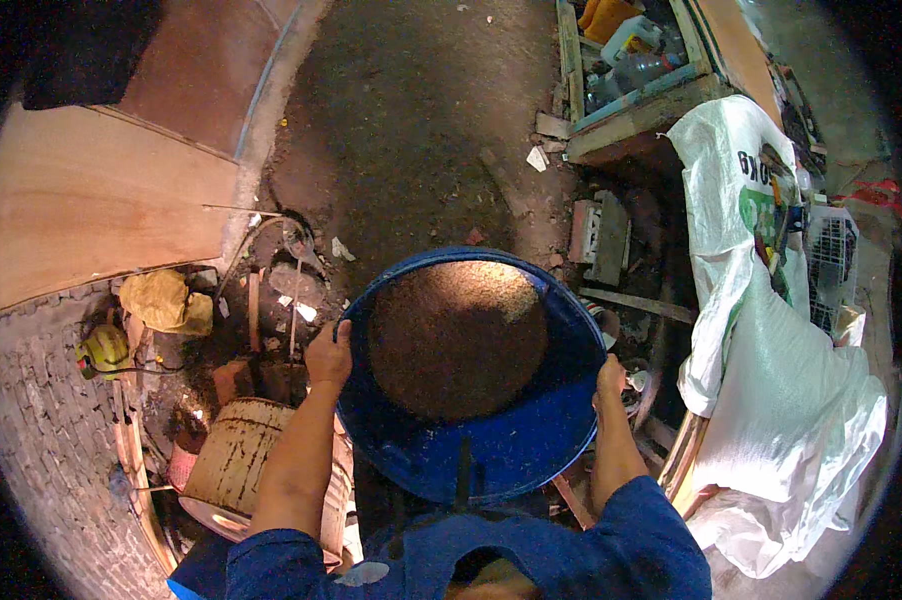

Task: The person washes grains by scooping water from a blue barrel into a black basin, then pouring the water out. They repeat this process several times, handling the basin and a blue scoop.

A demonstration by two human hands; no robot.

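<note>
A large round blue basin is held up in front of my body, one hand on each side of it. Inside lies a broad layer of brown granular material, lit by a bright patch at its far side. My left hand grips the basin's left rim, with the thumb over the edge. On the opposite side my right hand clasps the rim, and its fingers are mostly hidden behind the wall. The basin's near edge reaches close to my blue shirt.
At left stand a rusty metal drum, a yellow bundle, a green gas cylinder and a brick wall. White woven sacks drape over boards at right. Beyond them a wooden crate holds plastic bottles. Dirt floor stretches ahead.
</note>
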